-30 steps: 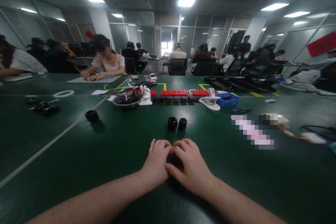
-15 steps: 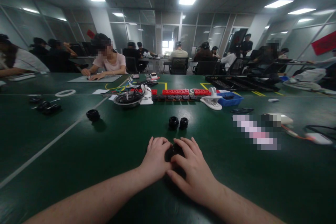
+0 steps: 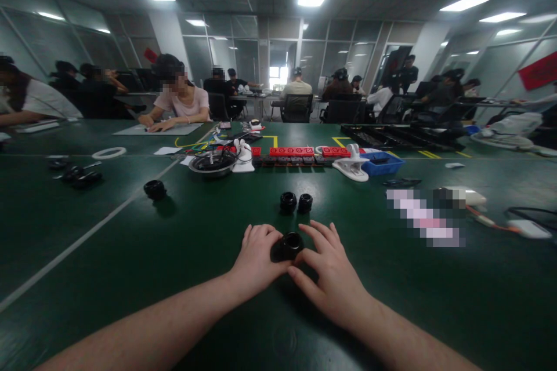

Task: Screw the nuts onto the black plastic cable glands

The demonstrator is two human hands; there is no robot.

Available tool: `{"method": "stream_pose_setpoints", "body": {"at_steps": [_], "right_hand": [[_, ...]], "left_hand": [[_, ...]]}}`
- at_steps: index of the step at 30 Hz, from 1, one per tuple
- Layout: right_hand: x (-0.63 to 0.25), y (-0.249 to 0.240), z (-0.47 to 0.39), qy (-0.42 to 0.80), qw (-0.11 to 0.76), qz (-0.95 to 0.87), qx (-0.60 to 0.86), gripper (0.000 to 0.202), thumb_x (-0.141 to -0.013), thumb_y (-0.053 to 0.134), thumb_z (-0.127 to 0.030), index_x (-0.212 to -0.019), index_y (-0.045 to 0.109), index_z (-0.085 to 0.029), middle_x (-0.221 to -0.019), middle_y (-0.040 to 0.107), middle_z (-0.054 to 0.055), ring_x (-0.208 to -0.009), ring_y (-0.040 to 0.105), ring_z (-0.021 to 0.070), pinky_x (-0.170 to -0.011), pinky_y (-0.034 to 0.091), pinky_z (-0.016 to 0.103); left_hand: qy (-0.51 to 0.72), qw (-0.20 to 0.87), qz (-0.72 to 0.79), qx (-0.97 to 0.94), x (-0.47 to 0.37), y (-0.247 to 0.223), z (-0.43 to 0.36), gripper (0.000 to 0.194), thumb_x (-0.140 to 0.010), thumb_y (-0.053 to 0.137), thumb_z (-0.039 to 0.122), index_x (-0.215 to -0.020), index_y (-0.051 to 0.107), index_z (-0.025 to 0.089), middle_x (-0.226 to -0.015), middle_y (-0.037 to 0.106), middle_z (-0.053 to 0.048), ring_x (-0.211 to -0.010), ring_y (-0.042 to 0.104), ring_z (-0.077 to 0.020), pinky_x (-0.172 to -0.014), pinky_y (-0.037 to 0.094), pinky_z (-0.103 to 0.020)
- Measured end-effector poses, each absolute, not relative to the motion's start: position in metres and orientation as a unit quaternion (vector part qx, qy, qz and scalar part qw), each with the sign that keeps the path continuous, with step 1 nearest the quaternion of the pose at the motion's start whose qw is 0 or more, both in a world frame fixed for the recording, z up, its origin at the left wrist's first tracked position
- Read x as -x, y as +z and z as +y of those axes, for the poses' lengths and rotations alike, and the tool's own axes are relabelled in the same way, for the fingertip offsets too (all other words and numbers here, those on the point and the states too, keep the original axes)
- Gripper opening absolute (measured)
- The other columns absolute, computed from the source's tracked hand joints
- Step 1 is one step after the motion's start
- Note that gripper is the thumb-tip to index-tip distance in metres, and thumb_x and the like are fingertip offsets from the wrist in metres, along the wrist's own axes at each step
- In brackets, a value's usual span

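Note:
A glossy black hollow round fitting (image 3: 292,243), with its dark opening facing up, is between my hands just above or on the green table. My left hand (image 3: 259,255) is closed around its left side, with the thumb along the near side. On the other side, my right hand (image 3: 326,269) has its fingers spread; its index fingertip is close to the fitting, and whether it touches I cannot tell. Beyond them stand two similar black fittings, a left one (image 3: 288,203) and a right one (image 3: 305,203), side by side.
Another black fitting (image 3: 155,189) lies left, near a pale line. Across the table are a dark round dish (image 3: 212,165), a white clip stand (image 3: 352,165), a red strip (image 3: 291,152) and a blue tray (image 3: 383,163). A co-worker (image 3: 180,98) sits opposite at left.
My right hand has shifted slightly right and its fingers have come away from over the fitting. The fitting's opening now shows. My left hand stays on it.

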State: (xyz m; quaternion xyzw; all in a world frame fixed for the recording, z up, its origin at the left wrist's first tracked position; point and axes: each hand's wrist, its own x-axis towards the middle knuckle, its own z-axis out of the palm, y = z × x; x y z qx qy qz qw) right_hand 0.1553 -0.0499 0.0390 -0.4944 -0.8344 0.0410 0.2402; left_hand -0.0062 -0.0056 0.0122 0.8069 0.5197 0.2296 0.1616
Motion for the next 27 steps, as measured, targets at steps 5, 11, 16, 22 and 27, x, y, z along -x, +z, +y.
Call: {"method": "stream_pose_setpoints", "body": {"at_steps": [5,11,16,22,27], "right_hand": [[-0.157,0.037,-0.048,0.033,0.238,-0.829,0.506,0.018,-0.077,0.050,-0.034,-0.073,0.059,-0.019,-0.118,0.047,0.008,-0.119,0.028,0.0273,-0.098,0.014,0.057],[-0.159,0.035,-0.045,0.026,0.237,-0.817,0.525,0.023,-0.078,0.049,-0.038,-0.073,0.058,-0.017,-0.115,0.048,0.012,-0.115,0.034,0.0281,-0.096,0.021,0.056],[-0.160,0.033,-0.041,0.020,0.231,-0.808,0.542,0.027,-0.077,0.050,-0.040,-0.085,0.058,-0.015,-0.114,0.049,0.014,-0.112,0.038,0.0283,-0.096,0.024,0.053],[-0.156,0.031,-0.039,0.022,0.243,-0.804,0.542,0.030,-0.076,0.051,-0.041,-0.091,0.057,-0.015,-0.109,0.051,0.013,-0.104,0.043,0.0271,-0.090,0.032,0.049],[-0.151,0.035,-0.039,0.037,0.242,-0.796,0.554,0.033,-0.073,0.054,-0.043,-0.089,0.058,-0.014,-0.101,0.054,0.011,-0.097,0.045,0.0250,-0.085,0.036,0.042]], "left_hand": [[0.228,0.164,0.520,-0.807,0.006,0.014,-0.006,0.031,-0.062,0.062,0.042,-0.083,0.057,0.019,-0.089,0.051,-0.003,-0.090,0.044,-0.0222,-0.091,0.029,-0.046],[0.216,0.169,0.523,-0.807,0.007,0.017,-0.007,0.034,-0.062,0.063,0.040,-0.086,0.057,0.019,-0.092,0.050,-0.004,-0.092,0.043,-0.0234,-0.091,0.029,-0.047],[0.209,0.173,0.525,-0.807,0.006,0.021,-0.008,0.031,-0.063,0.061,0.039,-0.086,0.057,0.019,-0.092,0.050,-0.004,-0.093,0.043,-0.0240,-0.091,0.029,-0.048],[0.207,0.156,0.519,-0.814,0.004,0.017,-0.010,0.027,-0.061,0.062,0.032,-0.084,0.056,0.021,-0.090,0.050,-0.003,-0.093,0.044,-0.0228,-0.096,0.022,-0.050],[0.209,0.158,0.506,-0.821,0.002,0.015,-0.013,0.026,-0.062,0.060,0.034,-0.084,0.056,0.020,-0.090,0.049,-0.002,-0.094,0.044,-0.0222,-0.099,0.019,-0.050]]}}
